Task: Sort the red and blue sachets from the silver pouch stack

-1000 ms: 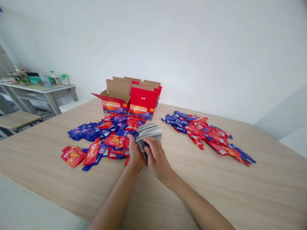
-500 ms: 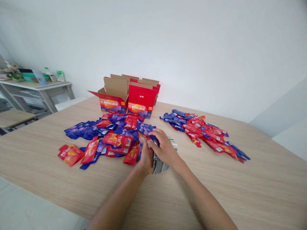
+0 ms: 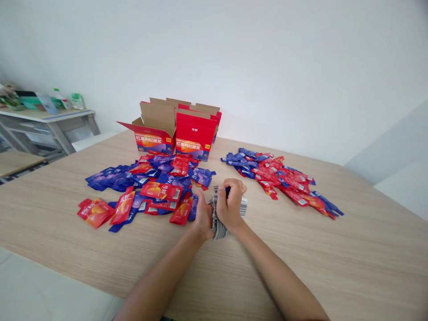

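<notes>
Boxes: in the head view, two red boxes stand side by side on the far side, the left box [image 3: 154, 141] open at the top, the right box [image 3: 194, 129] with its front panel raised; at least one rear box [image 3: 207, 108] shows behind them, partly hidden.
Packets: two heaps, red and blue, too overlapped to count; the left heap [image 3: 162, 191] spreads on the near side of the boxes, the right heap [image 3: 272, 174] lies well apart from it.
Striped bundle: one striped bundle [image 3: 219, 230], grey, black and white, held between the hands in the near middle, just right of the left heap.
Left hand: the left hand [image 3: 203, 218] cups the bundle's left side, thumb up, other fingers mostly hidden.
Right hand: the right hand [image 3: 230, 207] is curled tightly over the bundle, thumb on the left; a scrap of dark blue shows in its grip.
Forearms: two bare forearms [image 3: 163, 274] slant in from the near side and meet at the bundle.
Worktop: the worktop [image 3: 301, 254] has a pale wood grain.
Room: a white wall [image 3: 267, 67] behind; at far left, a side desk [image 3: 33, 115] with bottles [image 3: 58, 99] and one plant [image 3: 10, 99], a low stool [image 3: 20, 162] nearer; pale floor [image 3: 40, 285] at near left.
</notes>
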`<state>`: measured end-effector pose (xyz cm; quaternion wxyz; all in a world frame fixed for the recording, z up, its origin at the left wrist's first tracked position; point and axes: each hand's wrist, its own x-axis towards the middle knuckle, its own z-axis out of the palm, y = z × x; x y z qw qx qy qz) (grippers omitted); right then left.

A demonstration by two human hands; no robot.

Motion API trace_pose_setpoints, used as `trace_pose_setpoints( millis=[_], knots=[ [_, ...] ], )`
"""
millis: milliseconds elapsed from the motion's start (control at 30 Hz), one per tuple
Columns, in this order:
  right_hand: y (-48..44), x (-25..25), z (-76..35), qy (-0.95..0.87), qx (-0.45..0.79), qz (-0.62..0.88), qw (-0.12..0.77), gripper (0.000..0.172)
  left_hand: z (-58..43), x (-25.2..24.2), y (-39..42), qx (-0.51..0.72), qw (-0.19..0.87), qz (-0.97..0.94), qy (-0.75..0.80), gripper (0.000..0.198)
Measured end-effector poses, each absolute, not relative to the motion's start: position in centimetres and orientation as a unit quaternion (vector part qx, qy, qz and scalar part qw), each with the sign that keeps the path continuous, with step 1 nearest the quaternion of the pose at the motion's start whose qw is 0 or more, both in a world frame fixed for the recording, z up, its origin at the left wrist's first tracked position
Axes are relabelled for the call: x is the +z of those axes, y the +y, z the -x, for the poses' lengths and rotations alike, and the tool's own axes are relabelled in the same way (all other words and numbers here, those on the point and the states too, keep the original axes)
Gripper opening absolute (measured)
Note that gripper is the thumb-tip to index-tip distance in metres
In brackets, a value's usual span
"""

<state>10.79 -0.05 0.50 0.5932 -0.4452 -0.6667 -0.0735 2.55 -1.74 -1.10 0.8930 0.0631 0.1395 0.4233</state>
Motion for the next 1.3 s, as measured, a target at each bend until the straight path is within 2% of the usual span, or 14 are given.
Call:
trace_pose_setpoints(
  millis=[200,300,433,533,633,733,833,967,1033,1133,1233,1300],
  knots=[
    [1.2,0.1,-11.9,-0.625,-0.099,0.418,0.652,0.014,-3.3,-1.4,-2.0,0.392,0.907,-0.069,0.136,0.094],
    [1.7,-0.2,-12.3,-0.605,-0.073,0.423,0.671,0.017,-3.9,-1.4,-2.3,0.376,0.918,-0.057,0.112,0.095],
    [1.7,-0.6,-12.4,-0.599,-0.037,0.430,0.674,0.034,-3.9,-1.4,-2.4,0.385,0.916,-0.037,0.105,0.095],
    [1.6,-0.3,-12.4,-0.655,-0.078,0.440,0.610,0.043,-3.3,-1.2,-1.8,0.423,0.900,-0.029,0.102,0.092],
    [1.7,0.9,-13.0,-0.738,-0.119,0.432,0.504,0.049,-2.0,-1.0,-0.9,0.466,0.877,-0.019,0.119,0.092],
    [1.9,2.7,-14.4,-0.828,-0.063,0.394,0.395,0.055,-0.6,-0.6,0.1,0.501,0.855,-0.008,0.130,0.093],
    [1.9,4.3,-16.0,-0.870,-0.010,0.378,0.316,0.048,0.2,-0.7,0.8,0.516,0.849,-0.019,0.111,0.094],
    [1.7,5.5,-16.9,-0.864,-0.039,0.400,0.303,0.019,-0.1,-1.2,0.9,0.519,0.850,-0.046,0.078,0.090],
    [1.3,5.8,-16.7,-0.851,-0.065,0.408,0.324,0.011,-0.4,-1.3,0.8,0.526,0.846,-0.044,0.075,0.087],
    [0.5,6.2,-15.7,-0.850,-0.101,0.384,0.346,0.009,-0.4,-0.8,0.5,0.532,0.842,-0.034,0.078,0.090],
    [-0.8,6.5,-14.5,-0.894,-0.085,0.324,0.297,0.005,0.1,-0.2,0.4,0.544,0.834,-0.022,0.092,0.092],
    [-1.7,6.5,-13.9,-0.922,-0.030,0.304,0.239,0.019,0.6,0.0,0.6,0.565,0.814,-0.004,0.133,0.086]
  ],
)
